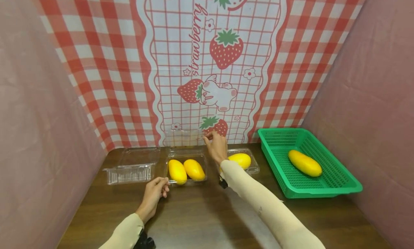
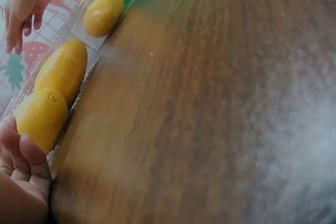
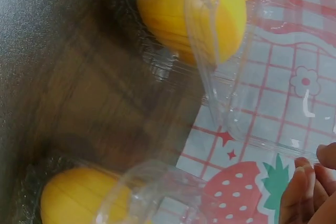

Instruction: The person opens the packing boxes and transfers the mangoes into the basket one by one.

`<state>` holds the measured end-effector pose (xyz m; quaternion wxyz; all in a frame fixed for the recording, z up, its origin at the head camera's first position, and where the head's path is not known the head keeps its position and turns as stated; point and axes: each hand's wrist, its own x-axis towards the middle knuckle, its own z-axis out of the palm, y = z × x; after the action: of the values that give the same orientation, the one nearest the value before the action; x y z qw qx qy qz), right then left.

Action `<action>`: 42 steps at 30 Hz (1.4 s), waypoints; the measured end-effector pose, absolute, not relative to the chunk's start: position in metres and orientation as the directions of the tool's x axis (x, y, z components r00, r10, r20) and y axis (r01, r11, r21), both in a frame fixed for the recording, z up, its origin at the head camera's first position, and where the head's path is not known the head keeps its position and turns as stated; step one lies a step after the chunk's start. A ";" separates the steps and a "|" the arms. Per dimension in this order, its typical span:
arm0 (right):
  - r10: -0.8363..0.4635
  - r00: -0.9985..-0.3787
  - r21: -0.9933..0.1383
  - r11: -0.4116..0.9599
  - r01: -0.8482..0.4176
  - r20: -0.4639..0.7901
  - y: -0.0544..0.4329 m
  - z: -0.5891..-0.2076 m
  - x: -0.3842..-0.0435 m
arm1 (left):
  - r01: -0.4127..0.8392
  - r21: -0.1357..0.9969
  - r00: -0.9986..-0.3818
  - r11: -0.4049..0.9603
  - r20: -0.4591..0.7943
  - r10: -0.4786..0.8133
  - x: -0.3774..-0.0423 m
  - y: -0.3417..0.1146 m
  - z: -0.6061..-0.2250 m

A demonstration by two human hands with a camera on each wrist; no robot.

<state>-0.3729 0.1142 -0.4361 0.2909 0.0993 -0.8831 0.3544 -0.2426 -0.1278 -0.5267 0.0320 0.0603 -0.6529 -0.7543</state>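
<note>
A transparent plastic clamshell box [image 1: 187, 153] holds two yellow mangoes [image 1: 177, 172] side by side. Its raised lid [image 3: 273, 114] stands against the patterned cloth. My right hand [image 1: 217, 147] pinches the lid's edge between thumb and fingertips; the right wrist view shows that grip at its border. At the box's front left corner, my left hand [image 1: 154, 196] grips the rim with thumb and bent fingers, close to the nearer mango [image 2: 42, 119] in the left wrist view. Behind my right forearm, another clamshell [image 1: 254, 167] contains at least one mango [image 1: 240, 160], partly hidden by the sleeve.
An open clamshell [image 1: 129, 174] stands at the left of the brown table [image 1: 194, 220]. To the right, a green plastic basket [image 1: 330, 191] holds one long yellow mango [image 1: 305, 163]. Red-and-white cloth [image 1: 110, 62] rises behind, with pink cloth walls [image 1: 365, 109] at both sides.
</note>
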 end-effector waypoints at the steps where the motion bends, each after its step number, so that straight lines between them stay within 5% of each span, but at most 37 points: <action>1: 0.033 -0.822 -0.574 0.732 -0.367 0.569 0.114 -0.438 -0.372 | -0.031 0.989 -0.991 -0.144 -0.049 -0.127 -0.242 -0.128 -0.527; 14: 0.046 -0.921 -0.592 0.777 -0.211 0.388 0.113 -0.449 -0.375 | -0.023 0.990 -0.990 -0.136 -0.041 -0.133 -0.242 -0.127 -0.528; 42: 0.001 -0.954 -0.429 0.893 -0.134 0.299 0.093 -0.460 -0.376 | -0.027 0.993 -0.993 -0.118 -0.040 -0.115 -0.238 -0.132 -0.530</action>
<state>-0.3758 0.0926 -0.4602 0.1475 0.0345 -0.9617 0.2285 -0.2385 -0.1324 -0.5302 0.0295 0.0534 -0.6636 -0.7456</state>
